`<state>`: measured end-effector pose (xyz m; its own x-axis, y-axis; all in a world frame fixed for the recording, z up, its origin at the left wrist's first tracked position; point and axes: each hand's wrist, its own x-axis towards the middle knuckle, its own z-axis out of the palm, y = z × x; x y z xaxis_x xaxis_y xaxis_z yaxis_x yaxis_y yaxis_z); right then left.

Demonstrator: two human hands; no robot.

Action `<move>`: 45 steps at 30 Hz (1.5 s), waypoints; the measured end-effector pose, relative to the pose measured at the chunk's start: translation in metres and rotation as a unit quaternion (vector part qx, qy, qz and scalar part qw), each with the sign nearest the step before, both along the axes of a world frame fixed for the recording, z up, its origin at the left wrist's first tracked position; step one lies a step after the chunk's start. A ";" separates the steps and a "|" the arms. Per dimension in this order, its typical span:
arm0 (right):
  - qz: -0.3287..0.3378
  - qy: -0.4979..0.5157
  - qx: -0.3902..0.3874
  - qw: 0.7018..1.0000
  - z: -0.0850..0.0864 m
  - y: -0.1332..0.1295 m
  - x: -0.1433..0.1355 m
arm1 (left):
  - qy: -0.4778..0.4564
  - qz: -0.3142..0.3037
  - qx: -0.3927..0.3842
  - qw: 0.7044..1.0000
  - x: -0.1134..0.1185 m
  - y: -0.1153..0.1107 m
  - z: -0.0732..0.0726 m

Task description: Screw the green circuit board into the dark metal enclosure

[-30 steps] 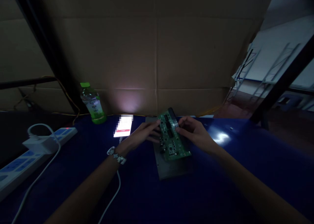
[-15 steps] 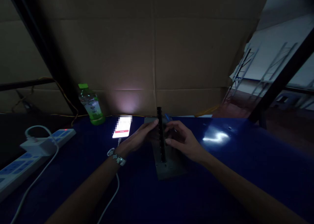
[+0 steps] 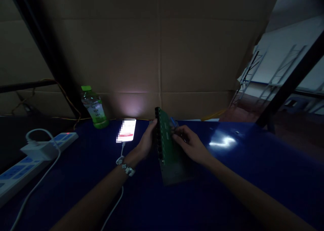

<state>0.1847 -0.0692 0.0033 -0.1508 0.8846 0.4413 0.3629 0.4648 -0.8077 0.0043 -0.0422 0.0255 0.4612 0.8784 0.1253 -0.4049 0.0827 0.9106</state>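
A green circuit board [image 3: 167, 136] with a row of black parts along its left edge is held tilted over a dark flat plate [image 3: 174, 175] on the blue table. My left hand [image 3: 146, 139] grips the board's left side, its thumb near the top of the black row. My right hand [image 3: 191, 143] is at the board's right side, thumb and forefinger pinched together; what lies between them is too small and dark to make out. Just behind my right fingers is a small blue object [image 3: 173, 121].
Left of my hands a lit phone [image 3: 128, 130] lies with a white cable. Beyond it stands a green-capped bottle [image 3: 95, 109]. A white power strip [image 3: 37, 153] is at the far left. Cardboard [image 3: 197, 55] rises behind the blue table [image 3: 243, 177].
The board has turned, so its green face now shows, and its black edge has moved left. My left hand has shifted left and down with it; my right thumb and forefinger have come together.
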 end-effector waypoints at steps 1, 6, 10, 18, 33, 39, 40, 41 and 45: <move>-0.005 -0.003 -0.007 1.000 -0.002 0.001 0.000 | -0.006 0.011 -0.008 1.000 0.002 -0.002 0.001; 0.050 0.027 -0.075 0.996 -0.003 0.000 -0.003 | -0.016 0.031 -0.018 0.999 0.007 -0.008 -0.002; 0.062 0.088 -0.106 0.989 0.004 -0.002 -0.004 | -0.004 0.074 -0.018 0.997 0.007 -0.001 -0.010; -0.040 0.135 -0.050 0.989 0.011 -0.006 0.000 | 0.115 0.005 0.048 0.992 -0.011 0.016 -0.006; 0.056 0.072 -0.055 0.994 0.003 -0.010 -0.013 | 0.114 -0.013 0.088 0.989 -0.008 0.010 -0.013; 0.056 0.023 -0.038 0.997 0.006 -0.011 -0.016 | 0.127 0.006 0.143 0.982 -0.004 0.003 -0.009; 0.053 0.016 -0.026 0.998 0.007 -0.011 -0.015 | 0.129 -0.006 0.152 0.980 -0.005 0.002 -0.007; 0.047 0.008 -0.011 0.999 0.007 -0.011 -0.014 | 0.134 -0.023 0.162 0.977 -0.007 0.000 -0.004; 0.015 -0.016 0.044 0.999 0.008 -0.011 -0.008 | 0.195 -0.114 0.187 0.956 -0.018 -0.003 0.004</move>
